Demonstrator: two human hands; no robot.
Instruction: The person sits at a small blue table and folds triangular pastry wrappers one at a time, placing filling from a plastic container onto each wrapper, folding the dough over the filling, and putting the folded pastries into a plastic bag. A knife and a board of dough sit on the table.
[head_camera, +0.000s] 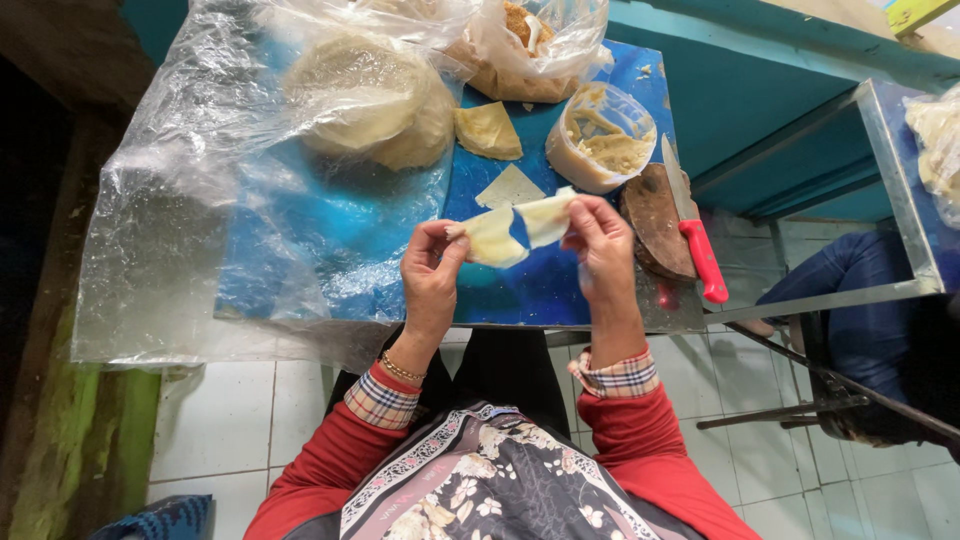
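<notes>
Hands met above the blue tabletop (560, 285): the left hand (430, 275) pinched one end of a pale pastry sheet (515, 228), the right hand (600, 245) gripped the other, fingers closed on it, the sheet lifted clear of the surface. A cut triangle (508, 188) lay just beyond. A tub of filling (600, 138) stood near a red-handled knife (692, 225), resting on what looked like a wooden board (655, 218).
</notes>
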